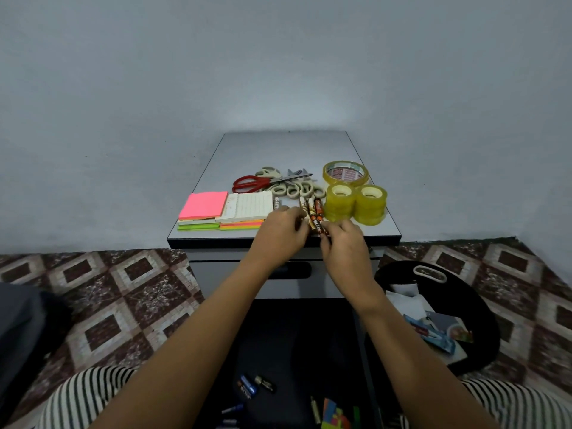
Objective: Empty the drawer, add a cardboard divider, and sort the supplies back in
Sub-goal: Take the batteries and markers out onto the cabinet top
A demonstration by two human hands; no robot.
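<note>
**Both hands on the batteries at the cabinet's front edge**

Grey wall rises behind a small cabinet [278,150] standing on a patterned floor [123,289]. On the cabinet top, taken as a clock face with 12 at the wall, pink notes [204,205] lie at 8 on a stack of green and orange pads, with a lined notepad [250,205] just beside them. Scissors [278,182] are heaped near the centre and yellow tape rolls [356,199] crowd 3 to 4. Batteries [317,212] lie in a row at 6, between the notepad and the tape.

The left hand [283,229] is curled, its fingertips against the row's left side; whether it grips one I cannot tell. The right hand [345,246] pinches the near end of the batteries between thumb and bent fingers.

At 6 in the view the drawer [294,335] stands open, dark inside, holding loose cells [249,387] and coloured slips [332,413]. A black bag [476,320] sits on the floor at 4.
</note>
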